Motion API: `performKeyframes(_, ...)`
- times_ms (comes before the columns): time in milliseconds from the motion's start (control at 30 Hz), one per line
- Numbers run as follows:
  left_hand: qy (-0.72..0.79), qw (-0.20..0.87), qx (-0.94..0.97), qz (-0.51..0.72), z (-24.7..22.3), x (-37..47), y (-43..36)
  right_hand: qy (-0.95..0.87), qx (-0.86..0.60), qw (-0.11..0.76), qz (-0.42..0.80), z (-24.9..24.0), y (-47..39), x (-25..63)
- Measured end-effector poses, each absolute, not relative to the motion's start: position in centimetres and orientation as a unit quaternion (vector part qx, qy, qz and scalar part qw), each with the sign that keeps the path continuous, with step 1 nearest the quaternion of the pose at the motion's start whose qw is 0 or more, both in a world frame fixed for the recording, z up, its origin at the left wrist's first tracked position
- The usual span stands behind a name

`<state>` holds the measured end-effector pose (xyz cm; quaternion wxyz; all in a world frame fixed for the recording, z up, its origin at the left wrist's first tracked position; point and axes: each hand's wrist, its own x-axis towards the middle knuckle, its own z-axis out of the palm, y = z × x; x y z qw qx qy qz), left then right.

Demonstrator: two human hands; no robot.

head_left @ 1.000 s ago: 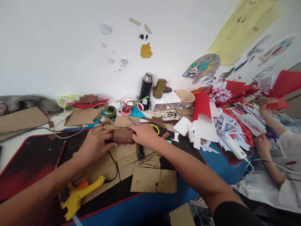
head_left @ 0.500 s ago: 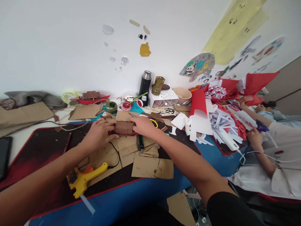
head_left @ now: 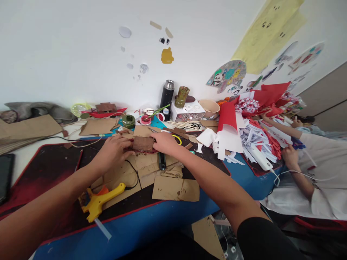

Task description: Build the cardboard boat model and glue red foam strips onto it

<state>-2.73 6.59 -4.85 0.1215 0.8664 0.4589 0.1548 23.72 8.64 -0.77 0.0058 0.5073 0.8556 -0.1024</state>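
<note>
Between my hands is a brown-painted cardboard piece, with a dark red edge showing beneath it. The fingers of my left hand are bent round its left end. At the right end, my right hand grips it with its fingertips mostly hidden. Just below my right hand lies a black-handled tool. A yellow ring-shaped handle, likely of scissors, shows beyond my right wrist. Nearer to me, a yellow hot glue gun with a clear glue stick lies on cardboard.
Flat cardboard covers part of the dark mat. Behind stand paint jars, a black thermos and a red model boat. White paper strips pile up at the right, beside another person's hand. A phone lies left.
The view has shifted slightly. Both my hands stay on the brown cardboard piece in nearly the same place. The other person's far arm has moved a little.
</note>
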Motion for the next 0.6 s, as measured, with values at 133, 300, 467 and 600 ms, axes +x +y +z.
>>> performKeyframes(133,0.454,0.121,0.869,0.153,-5.35,-2.82,6.79,0.854,0.510,0.007,-0.103,-0.63,8.53,23.56)
performKeyframes(300,0.449,0.124,0.869,0.166,-5.62,-2.86,7.04,0.850,0.516,0.004,-0.106,-0.81,8.41,23.70)
performKeyframes(467,0.449,0.115,0.867,0.182,-5.19,-2.99,7.23,0.851,0.513,-0.004,-0.115,-0.84,8.04,23.89)
performKeyframes(600,0.456,0.100,0.862,0.195,-4.80,-2.81,7.57,0.832,0.535,-0.020,-0.145,-0.50,7.82,23.66)
